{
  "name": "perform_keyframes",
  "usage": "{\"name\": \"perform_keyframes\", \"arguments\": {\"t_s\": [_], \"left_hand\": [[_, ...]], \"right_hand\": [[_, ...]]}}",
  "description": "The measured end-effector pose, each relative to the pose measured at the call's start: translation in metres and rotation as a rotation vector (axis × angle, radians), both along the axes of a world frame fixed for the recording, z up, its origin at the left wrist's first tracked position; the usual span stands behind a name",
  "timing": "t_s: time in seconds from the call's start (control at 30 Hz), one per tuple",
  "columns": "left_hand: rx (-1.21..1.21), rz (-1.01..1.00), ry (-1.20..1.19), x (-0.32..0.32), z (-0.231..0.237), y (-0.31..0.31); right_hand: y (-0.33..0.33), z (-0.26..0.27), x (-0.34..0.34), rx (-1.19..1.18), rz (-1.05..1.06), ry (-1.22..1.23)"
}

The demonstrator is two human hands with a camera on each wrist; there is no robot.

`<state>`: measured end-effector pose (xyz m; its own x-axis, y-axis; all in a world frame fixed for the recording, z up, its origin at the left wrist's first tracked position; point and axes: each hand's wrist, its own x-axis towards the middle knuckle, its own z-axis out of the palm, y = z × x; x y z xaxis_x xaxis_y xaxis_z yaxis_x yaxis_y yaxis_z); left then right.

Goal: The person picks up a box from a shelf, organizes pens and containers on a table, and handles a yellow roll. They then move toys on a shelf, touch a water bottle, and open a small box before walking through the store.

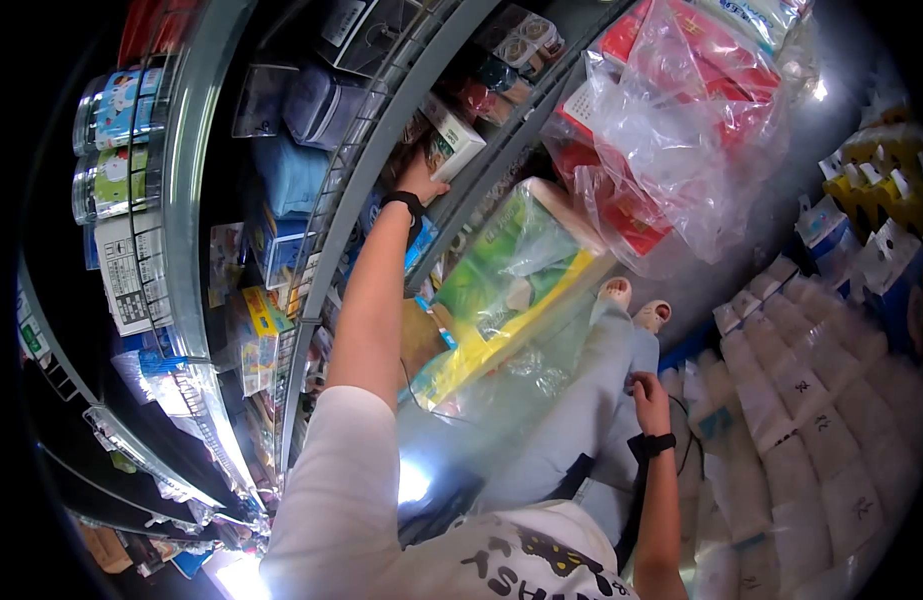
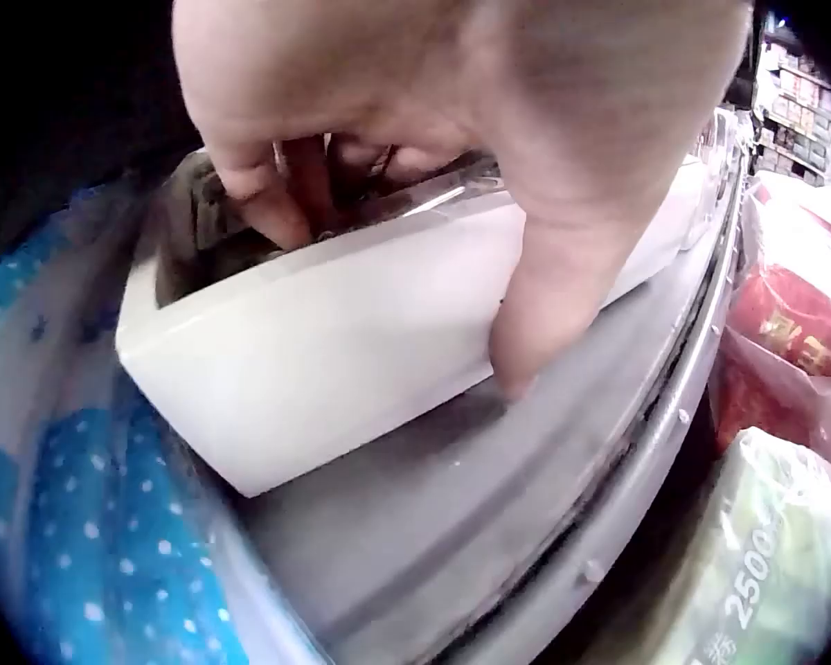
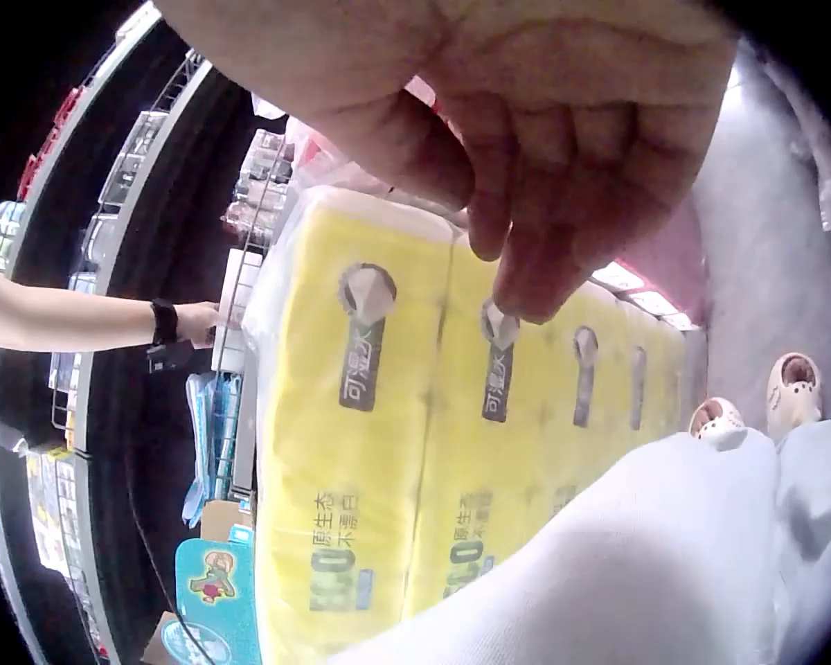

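Note:
In the head view my left hand [image 1: 418, 180] reaches into a shelf at a white box [image 1: 459, 148] with a green-printed end. The left wrist view shows this open-topped white box [image 2: 319, 360] on the grey shelf [image 2: 374, 541]. My thumb lies against its outer side, with the other fingers over the rim and inside, so the wall sits between them. What lies in the box is mostly hidden by the hand. My right hand [image 1: 649, 395] hangs by my leg with loosely bent fingers, holding nothing. In the right wrist view it overlaps yellow tissue packs [image 3: 374, 485].
Blue dotted packages [image 2: 97, 541] lie beside the box. A large green-and-yellow wrapped pack [image 1: 511, 270] stands before the shelf, with red packages in clear plastic [image 1: 681, 130] beyond. Stacked white packs [image 1: 811, 400] line the right side. Wire-fronted shelves [image 1: 196, 150] rise on the left.

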<state>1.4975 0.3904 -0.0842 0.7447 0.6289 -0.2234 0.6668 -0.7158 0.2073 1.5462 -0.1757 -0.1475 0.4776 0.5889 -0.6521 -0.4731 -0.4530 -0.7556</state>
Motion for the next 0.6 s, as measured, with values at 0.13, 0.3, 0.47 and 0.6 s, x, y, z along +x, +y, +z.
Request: {"name": "perform_keyframes", "arguments": {"t_s": [0.13,0.3,0.47,0.6], "left_hand": [[0.084,-0.01,0.021,-0.002,-0.007,0.006],[-0.039,0.103,0.082,0.006,0.007,-0.01],[0.325,0.212,-0.038,0.012,0.031,-0.063],[0.445,0.158,-0.065,-0.008,0.032,-0.079]], "right_hand": [[-0.001,0.0,-0.004,0.01,-0.017,0.006],[-0.001,0.006,-0.005,0.001,-0.021,-0.019],[-0.004,0.01,-0.012,-0.011,-0.028,-0.095],[-0.011,0.005,-0.029,-0.034,0.011,-0.115]]}}
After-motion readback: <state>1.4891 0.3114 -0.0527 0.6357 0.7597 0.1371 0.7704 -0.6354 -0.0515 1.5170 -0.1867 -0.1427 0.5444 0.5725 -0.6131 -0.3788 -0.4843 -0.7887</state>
